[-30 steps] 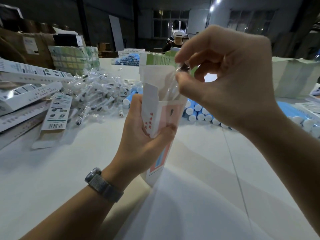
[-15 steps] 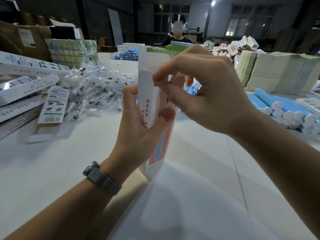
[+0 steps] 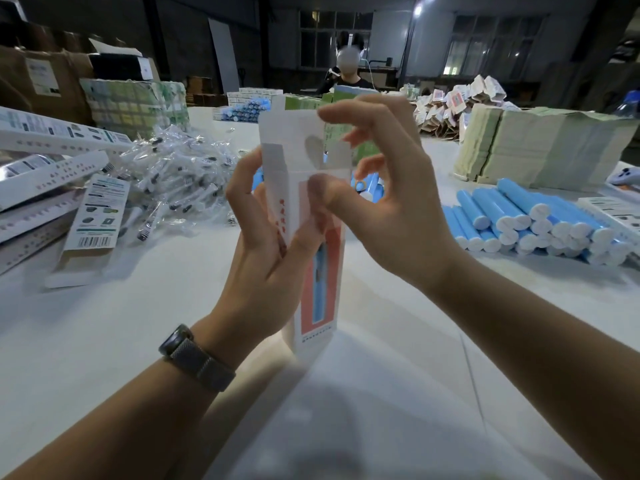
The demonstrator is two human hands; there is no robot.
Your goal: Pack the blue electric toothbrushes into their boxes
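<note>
Left hand [image 3: 263, 258]: wrapped round the middle of the box [image 3: 313, 244], thumb across the printed front, fingers curled behind the left edge. It bears the box's weight. A watch [image 3: 195, 356] sits on this wrist.

Right hand [image 3: 384, 202]: at the box's upper end, thumb pressed on the front panel just below the mouth, forefinger arched over the raised top flap [image 3: 294, 131], the remaining fingers spread loosely to the right. Whether it pinches the card or only presses it cannot be told.

Box: held upright off the table [image 3: 104, 341], long axis near vertical, bottom end toward the wearer, mouth uppermost and open, side tabs standing. Contents not visible; whether a toothbrush is already inside cannot be told.

Governing relation: the open mouth lies directly under the right hand's fingers, so closing would be a downward fold along the box's short axis, by the right hand, the left serving as brace. That is a judgement.

Blue toothbrushes [image 3: 530, 220]: stacked lying flat on the table to the right, white ends toward the wearer, nearer the right hand, well apart from the box. A second, smaller heap [image 3: 369, 183] lies behind the box.

Left side: a heap of clear-bagged small parts [image 3: 180, 174]; flat and filled boxes [image 3: 52, 161].

Far right: bundled flat cartons [image 3: 540, 147].

Opposite: another person [image 3: 348, 74], seated.
</note>
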